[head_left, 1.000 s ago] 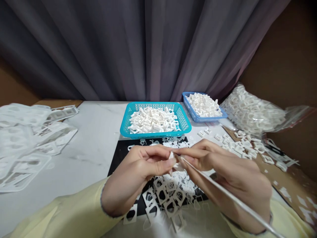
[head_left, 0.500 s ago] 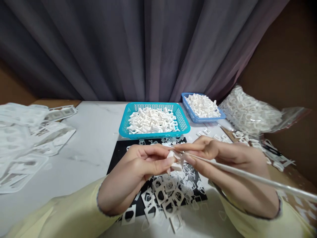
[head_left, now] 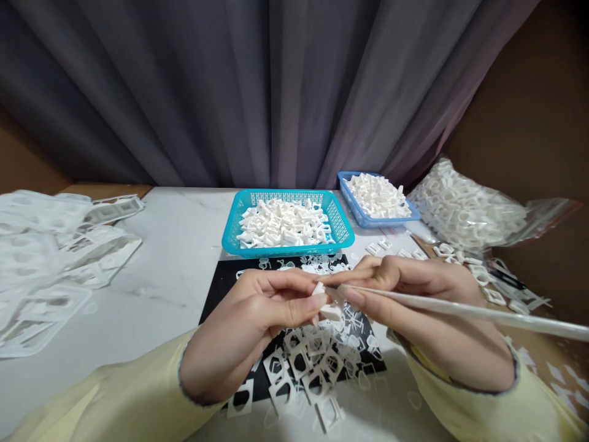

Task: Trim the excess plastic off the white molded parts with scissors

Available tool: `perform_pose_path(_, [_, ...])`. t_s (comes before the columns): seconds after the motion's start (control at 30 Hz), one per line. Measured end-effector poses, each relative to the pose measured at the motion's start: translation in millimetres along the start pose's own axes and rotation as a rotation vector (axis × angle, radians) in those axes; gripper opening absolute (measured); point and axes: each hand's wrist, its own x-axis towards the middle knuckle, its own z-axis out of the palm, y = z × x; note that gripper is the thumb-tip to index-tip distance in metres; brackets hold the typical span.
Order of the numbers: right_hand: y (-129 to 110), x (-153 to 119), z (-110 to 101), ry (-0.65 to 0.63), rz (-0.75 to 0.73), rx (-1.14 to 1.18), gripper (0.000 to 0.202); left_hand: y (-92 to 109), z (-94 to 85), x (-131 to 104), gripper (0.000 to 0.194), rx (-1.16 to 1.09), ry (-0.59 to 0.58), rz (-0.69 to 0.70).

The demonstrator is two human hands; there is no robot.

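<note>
- Several white cut-out sheets (head_left: 41,264), piled well left of the teal basket (head_left: 230,242).
- Left hand (head_left: 230,325), in front of the basket: thumb and forefinger clamped on a small white piece (head_left: 331,314).
- Small white piece between both hands, in front of the basket; step in hand, as a judgement: close two-handed fingertip work. Steady grip and fine aim called for; contact partly hidden by fingers and blur.
- White pieces (head_left: 285,224) heaped inside the basket.
- Black mat (head_left: 221,276) in front of the basket, with thin offcuts and white frames (head_left: 239,414) strewn on and past it, cluttering the space beneath the hands.
- Right hand (head_left: 442,331), in front and right of the basket: thumb and forefinger together around a long pale rod (head_left: 497,316), near end close to the piece; touching or not, cannot tell.
- Blue basket (head_left: 389,222), filled, behind and right of the teal basket.
- Clear bag (head_left: 469,209) of white parts, farther right.
</note>
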Motion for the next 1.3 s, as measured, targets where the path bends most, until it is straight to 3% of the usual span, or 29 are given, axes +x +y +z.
perform_pose_path(0.37, [0,0,-1,-0.003,-0.008,-0.031,0.021,1,2.2,1,0.01,-0.011,-0.002,0.006])
perform_pose_path(0.67, [2,-3,1,0.011,-0.096,-0.122,0.021,-1,0.0,1,0.007,0.014,-0.002,0.005])
perform_pose_path(0.93, [10,-6,11,0.067,-0.395,-0.346,0.023,0,-1.2,1,0.007,0.047,0.0,0.052])
perform_pose_path(1.3, [24,-6,16,0.097,-0.696,-0.538,0.019,0,-3.8,4,0.007,0.205,0.047,0.143])
